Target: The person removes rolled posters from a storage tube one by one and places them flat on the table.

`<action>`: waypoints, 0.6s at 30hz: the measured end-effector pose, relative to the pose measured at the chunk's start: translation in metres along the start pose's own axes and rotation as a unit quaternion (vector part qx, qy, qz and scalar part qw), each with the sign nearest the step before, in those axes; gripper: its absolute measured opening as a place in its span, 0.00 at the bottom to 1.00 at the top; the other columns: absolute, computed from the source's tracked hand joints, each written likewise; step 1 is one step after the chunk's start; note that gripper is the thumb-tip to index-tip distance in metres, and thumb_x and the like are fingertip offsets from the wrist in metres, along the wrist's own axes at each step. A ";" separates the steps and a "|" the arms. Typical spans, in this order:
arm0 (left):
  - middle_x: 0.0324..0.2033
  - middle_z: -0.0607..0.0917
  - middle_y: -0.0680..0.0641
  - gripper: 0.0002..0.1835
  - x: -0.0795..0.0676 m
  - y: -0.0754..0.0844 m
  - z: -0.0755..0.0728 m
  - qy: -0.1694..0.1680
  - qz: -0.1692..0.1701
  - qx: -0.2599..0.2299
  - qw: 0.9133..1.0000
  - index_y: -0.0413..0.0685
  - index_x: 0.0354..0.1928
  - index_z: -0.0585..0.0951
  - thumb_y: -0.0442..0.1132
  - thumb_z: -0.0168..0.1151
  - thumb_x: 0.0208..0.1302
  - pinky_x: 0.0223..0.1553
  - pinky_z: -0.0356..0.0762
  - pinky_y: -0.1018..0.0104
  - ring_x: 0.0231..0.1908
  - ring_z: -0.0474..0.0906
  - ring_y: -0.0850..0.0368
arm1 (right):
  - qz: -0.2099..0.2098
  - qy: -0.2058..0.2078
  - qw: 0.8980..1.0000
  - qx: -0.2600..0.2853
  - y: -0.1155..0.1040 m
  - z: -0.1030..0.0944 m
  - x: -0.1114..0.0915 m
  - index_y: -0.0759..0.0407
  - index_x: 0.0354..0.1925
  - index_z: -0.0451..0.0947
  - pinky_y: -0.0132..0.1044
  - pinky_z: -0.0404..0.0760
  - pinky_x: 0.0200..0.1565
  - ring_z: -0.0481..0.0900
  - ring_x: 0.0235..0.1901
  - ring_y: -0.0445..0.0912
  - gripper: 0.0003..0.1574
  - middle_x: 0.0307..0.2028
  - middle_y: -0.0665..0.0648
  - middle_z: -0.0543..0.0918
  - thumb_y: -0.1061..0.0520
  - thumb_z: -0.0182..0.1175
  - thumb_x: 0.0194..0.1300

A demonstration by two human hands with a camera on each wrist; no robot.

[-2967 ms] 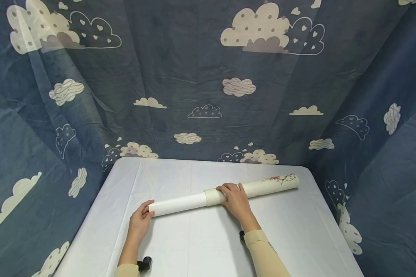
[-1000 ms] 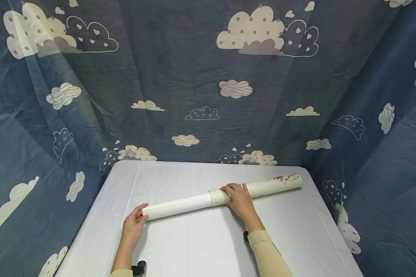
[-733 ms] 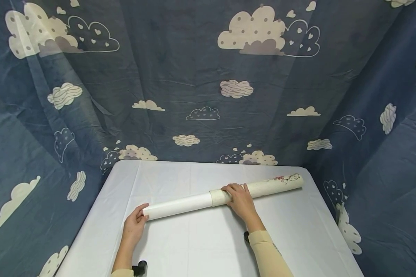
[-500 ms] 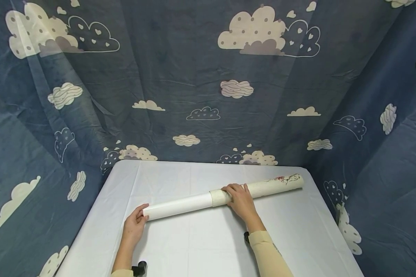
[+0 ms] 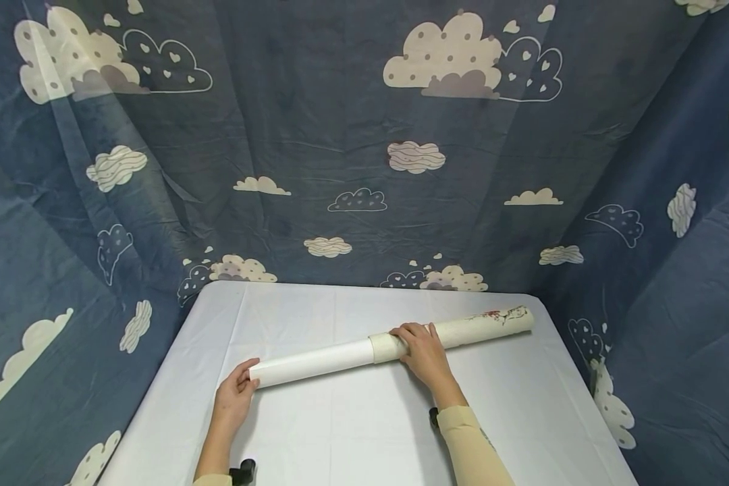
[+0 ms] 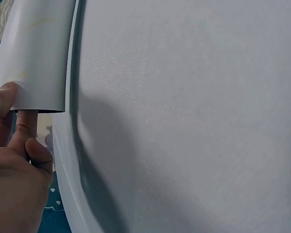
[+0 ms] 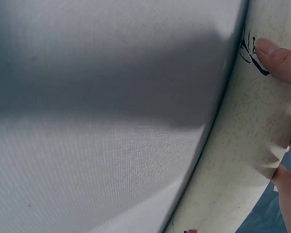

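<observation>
A long roll lies aslant across the table, made of a plain white roll (image 5: 312,361) whose right end sits inside a wider cream paper roll (image 5: 480,329) with red and black painted marks. My left hand (image 5: 233,398) pinches the rim at the white roll's left end. In the left wrist view the thumb of the left hand (image 6: 19,155) lies on the outside and a finger reaches into the hollow end. From above, my right hand (image 5: 424,354) grips the cream roll near its left edge. The right wrist view shows the thumb of the right hand (image 7: 283,65) against a black brush mark.
A white cloth covers the table (image 5: 298,432). Behind it and at both sides hangs a dark blue curtain (image 5: 316,135) printed with clouds. A black strap device (image 5: 243,471) is on the left wrist, and another (image 5: 434,417) on the right.
Since the oldest frame, my left hand has moved left with the white roll's end, and the cream roll has shifted slightly right. More of the white roll shows. Lately both hands have hardly moved.
</observation>
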State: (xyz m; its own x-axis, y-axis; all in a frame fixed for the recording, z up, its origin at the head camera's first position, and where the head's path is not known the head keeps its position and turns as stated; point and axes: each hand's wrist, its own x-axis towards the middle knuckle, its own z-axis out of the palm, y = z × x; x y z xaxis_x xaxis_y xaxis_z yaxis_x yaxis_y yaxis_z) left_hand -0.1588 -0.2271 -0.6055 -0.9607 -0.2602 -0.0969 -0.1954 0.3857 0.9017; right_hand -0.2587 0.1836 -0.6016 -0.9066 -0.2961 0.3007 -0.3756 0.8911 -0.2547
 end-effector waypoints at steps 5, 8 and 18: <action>0.61 0.85 0.31 0.24 0.000 -0.001 0.000 -0.002 0.001 -0.005 1.000 0.43 0.72 0.77 0.29 0.59 0.77 0.42 0.75 0.84 0.57 0.86 0.45 | -0.001 0.002 1.000 0.000 0.001 0.000 -0.001 0.44 0.58 0.84 0.70 0.63 0.74 0.81 0.65 0.56 0.41 0.58 0.55 0.86 0.64 0.84 0.47; 0.62 0.85 0.30 0.24 0.000 -0.002 -0.002 -0.003 0.002 -0.006 1.000 0.43 0.72 0.76 0.29 0.58 0.77 0.42 0.75 0.85 0.58 0.85 0.44 | 0.001 -0.002 1.000 -0.002 0.002 0.000 0.000 0.43 0.59 0.84 0.70 0.63 0.75 0.80 0.65 0.56 0.41 0.58 0.54 0.85 0.64 0.84 0.48; 0.62 0.84 0.31 0.24 -0.002 -0.005 -0.008 -0.002 -0.002 0.001 1.000 0.44 0.72 0.76 0.29 0.59 0.77 0.44 0.76 0.84 0.60 0.85 0.42 | 0.005 -0.004 1.000 -0.003 0.007 0.000 0.000 0.43 0.58 0.84 0.70 0.63 0.75 0.81 0.65 0.56 0.40 0.58 0.55 0.86 0.64 0.84 0.47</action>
State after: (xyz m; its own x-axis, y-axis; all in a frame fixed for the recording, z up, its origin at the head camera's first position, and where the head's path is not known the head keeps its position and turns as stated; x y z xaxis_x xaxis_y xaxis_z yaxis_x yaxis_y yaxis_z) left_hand -0.1547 -0.2359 -0.6060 -0.9607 -0.2585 -0.1014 -0.1992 0.3874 0.9002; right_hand -0.2615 0.1902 -0.6034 -0.9114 -0.2903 0.2915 -0.3658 0.8961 -0.2512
